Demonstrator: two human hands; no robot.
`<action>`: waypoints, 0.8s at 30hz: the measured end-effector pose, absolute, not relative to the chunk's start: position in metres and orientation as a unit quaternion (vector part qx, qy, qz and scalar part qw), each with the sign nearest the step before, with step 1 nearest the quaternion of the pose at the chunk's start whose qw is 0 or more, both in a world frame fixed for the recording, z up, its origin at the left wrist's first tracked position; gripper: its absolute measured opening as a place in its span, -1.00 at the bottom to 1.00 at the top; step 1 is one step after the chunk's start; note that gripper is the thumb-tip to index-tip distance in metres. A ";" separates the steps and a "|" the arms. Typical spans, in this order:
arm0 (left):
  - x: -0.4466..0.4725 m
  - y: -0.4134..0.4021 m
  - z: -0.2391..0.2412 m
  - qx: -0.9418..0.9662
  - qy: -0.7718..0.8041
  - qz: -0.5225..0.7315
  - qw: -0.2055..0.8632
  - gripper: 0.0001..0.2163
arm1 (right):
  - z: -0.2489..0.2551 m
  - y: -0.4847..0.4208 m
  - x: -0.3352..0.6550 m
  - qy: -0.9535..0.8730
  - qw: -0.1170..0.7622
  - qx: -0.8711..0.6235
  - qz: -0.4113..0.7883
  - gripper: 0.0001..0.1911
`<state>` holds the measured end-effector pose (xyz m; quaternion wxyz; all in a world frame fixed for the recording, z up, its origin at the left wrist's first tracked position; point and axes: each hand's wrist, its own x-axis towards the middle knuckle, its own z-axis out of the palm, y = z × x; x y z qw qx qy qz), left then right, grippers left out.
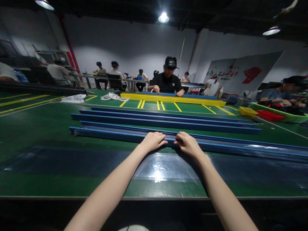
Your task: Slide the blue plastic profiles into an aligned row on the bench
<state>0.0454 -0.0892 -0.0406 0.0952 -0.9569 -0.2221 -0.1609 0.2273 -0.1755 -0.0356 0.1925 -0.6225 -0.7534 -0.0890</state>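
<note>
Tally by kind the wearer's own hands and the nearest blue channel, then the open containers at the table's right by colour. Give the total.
Wearer's hands: 2 (left hand, right hand)
Nearest blue channel: 1
Yellow container: 1
Red container: 1
Green container: 1
Total: 6

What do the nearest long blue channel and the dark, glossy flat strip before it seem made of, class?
Long blue channel: coated metal or plastic, semi-gloss; uniform colour and streaky highlights leave either possible.
Dark, glossy flat strip: probably smooth plastic film; mirror-bright glare suggests this.
</note>
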 end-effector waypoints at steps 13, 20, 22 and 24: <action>0.045 -0.091 -0.036 -0.961 -0.218 -0.145 0.085 -0.74 | -0.025 -0.179 0.233 -0.732 0.168 -0.657 -0.069 -0.86; 0.046 -0.092 -0.035 -0.963 -0.213 -0.133 0.095 -0.71 | -0.023 -0.192 0.260 -0.691 0.151 -0.705 -0.054 -0.82; 0.045 -0.091 -0.035 -0.964 -0.211 -0.130 0.100 -0.71 | -0.025 -0.194 0.267 -0.680 0.156 -0.714 -0.055 -0.82; 0.045 -0.091 -0.034 -0.963 -0.213 -0.129 0.102 -0.70 | -0.027 -0.194 0.274 -0.675 0.160 -0.719 -0.049 -0.81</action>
